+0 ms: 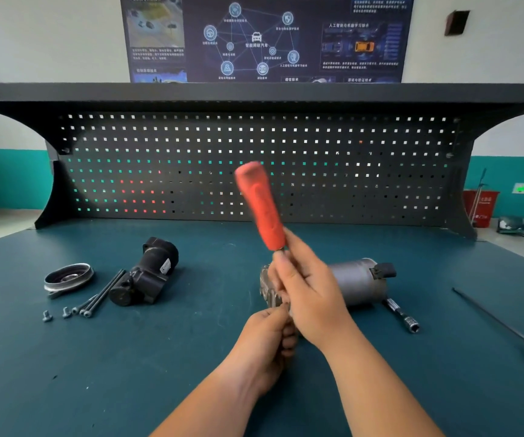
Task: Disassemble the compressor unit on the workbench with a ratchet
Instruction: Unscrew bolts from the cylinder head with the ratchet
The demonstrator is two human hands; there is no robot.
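Note:
A grey cylindrical compressor unit (356,283) lies on its side at the middle of the green bench mat, its left end hidden behind my hands. My right hand (309,287) grips the metal shank of a ratchet, whose red handle (262,205) points up and away, blurred. My left hand (271,337) is just below it, fingers curled around something small at the ratchet's head, near the unit's left end; what it pinches is hidden.
At left lie a black housing part (147,277), a round pulley ring (68,277), long bolts (103,293) and short screws (55,314). A socket extension (402,316) lies right of the unit. A yellow-handled screwdriver (506,329) lies far right. A pegboard (254,168) backs the bench.

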